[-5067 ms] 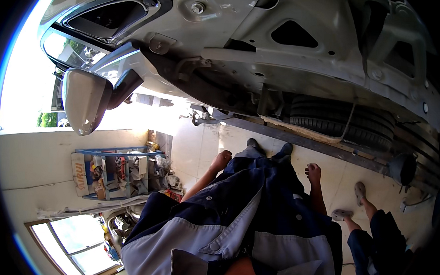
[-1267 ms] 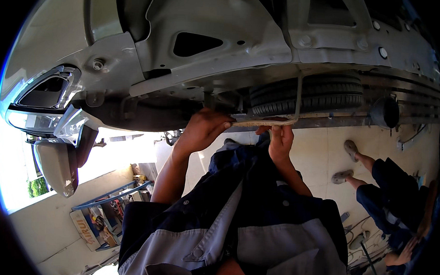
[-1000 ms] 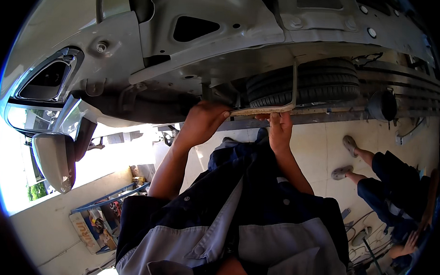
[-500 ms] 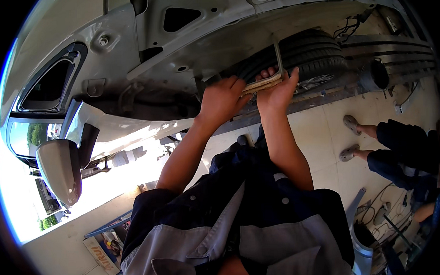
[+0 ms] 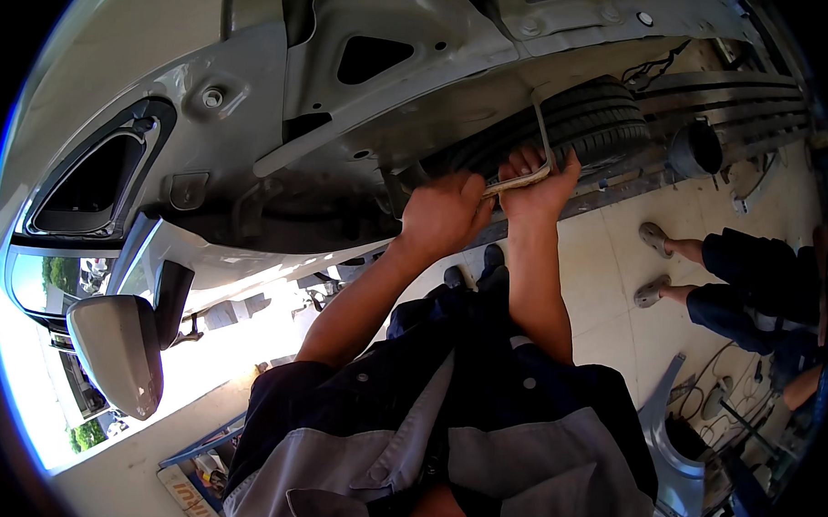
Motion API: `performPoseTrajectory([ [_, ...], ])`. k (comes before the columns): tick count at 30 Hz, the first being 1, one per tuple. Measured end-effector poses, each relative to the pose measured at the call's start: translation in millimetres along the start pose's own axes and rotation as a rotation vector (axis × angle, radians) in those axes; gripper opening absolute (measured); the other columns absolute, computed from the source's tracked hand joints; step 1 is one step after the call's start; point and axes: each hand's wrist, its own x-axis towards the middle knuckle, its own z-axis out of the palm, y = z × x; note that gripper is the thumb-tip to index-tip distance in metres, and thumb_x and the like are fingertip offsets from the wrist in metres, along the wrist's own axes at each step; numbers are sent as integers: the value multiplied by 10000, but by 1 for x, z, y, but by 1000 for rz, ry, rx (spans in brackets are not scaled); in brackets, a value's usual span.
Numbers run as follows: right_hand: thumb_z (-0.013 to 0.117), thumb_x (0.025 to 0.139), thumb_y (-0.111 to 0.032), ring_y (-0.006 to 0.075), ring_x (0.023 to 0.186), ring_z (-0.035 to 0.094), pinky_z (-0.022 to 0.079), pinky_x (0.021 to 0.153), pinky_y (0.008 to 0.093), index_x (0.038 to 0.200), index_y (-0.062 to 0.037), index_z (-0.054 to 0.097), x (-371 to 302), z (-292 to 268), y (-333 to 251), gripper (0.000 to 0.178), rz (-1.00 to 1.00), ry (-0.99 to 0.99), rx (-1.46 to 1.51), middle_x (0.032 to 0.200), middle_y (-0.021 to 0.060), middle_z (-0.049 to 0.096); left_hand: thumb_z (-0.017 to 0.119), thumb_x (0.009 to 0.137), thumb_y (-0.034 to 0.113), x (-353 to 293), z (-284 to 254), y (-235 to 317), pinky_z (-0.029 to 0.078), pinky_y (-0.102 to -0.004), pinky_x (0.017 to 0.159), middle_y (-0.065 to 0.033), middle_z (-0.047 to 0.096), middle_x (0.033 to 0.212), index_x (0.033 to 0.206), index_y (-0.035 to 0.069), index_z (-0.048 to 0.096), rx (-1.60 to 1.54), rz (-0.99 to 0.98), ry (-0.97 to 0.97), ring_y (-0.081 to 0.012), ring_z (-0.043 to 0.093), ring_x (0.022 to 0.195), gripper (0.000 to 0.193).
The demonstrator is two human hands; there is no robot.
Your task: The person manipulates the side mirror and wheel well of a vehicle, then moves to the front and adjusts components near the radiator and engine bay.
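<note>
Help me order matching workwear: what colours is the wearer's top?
The top is navy with grey panels, clearest in the head view.

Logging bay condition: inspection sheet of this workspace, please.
Surface: cream tiled floor.
Job's things: bent pale strip with tan lower edge, below grey metal car body, near black ribbed tyre.
Clutter: blue metal rack holding assorted items, lower left; light-blue curved panel, lower right.
Hands: left hand and right hand both grip the strip.
Cables: thin dark cables on floor, lower right.
Surroundings: person in dark shorts, right.
</note>
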Motion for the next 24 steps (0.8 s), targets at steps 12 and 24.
performPoseTrajectory([
  [12, 330, 910, -516, 134, 480, 238, 203, 457, 280, 607, -130, 333, 6, -10, 0, 491, 61, -148, 63, 524, -8, 258, 681, 739, 236, 0, 5, -3, 460, -355, 484, -69, 510, 692, 732, 86, 480, 39, 52, 58, -244, 563, 572, 251],
  [24, 379, 888, -483, 133, 517, 268, 208, 480, 297, 657, -149, 337, 12, -13, -4, 408, 107, -192, 49, 566, -10, 270, 749, 616, 192, -1, 9, -4, 467, -360, 569, -92, 583, 796, 820, 52, 569, 64, 130, 215, -272, 571, 664, 306],
])
